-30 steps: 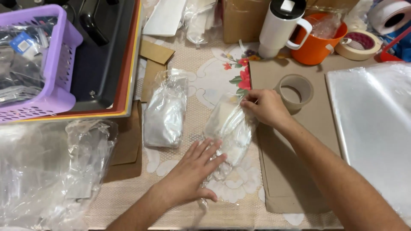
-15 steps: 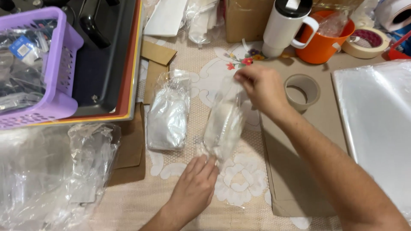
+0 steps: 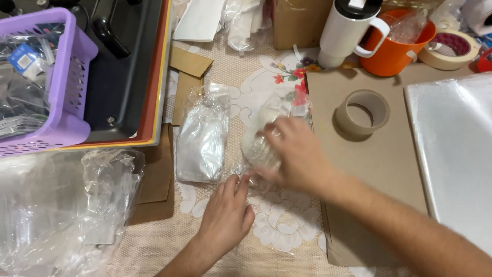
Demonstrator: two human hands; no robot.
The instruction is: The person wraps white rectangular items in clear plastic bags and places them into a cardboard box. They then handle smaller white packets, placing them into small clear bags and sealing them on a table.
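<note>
A clear plastic bag (image 3: 266,115) with something white inside lies on the lace tablecloth at the middle. My right hand (image 3: 292,151) rests flat on top of it, fingers spread and blurred with motion. My left hand (image 3: 225,210) touches the bag's near end with its fingertips. A second filled clear bag (image 3: 202,136) lies just to the left, untouched.
A purple basket (image 3: 72,77) with packets sits on a dark tray (image 3: 128,66) at the left. Crumpled plastic (image 3: 61,205) fills the near left. A tape roll (image 3: 361,110) lies on brown cardboard (image 3: 389,169). A white mug (image 3: 346,31), an orange cup (image 3: 392,51) and clear sheets (image 3: 456,149) stand to the right.
My right hand came down from the bag's far end onto the middle of the bag. The bag, lifted a moment ago, now lies pressed on the table.
</note>
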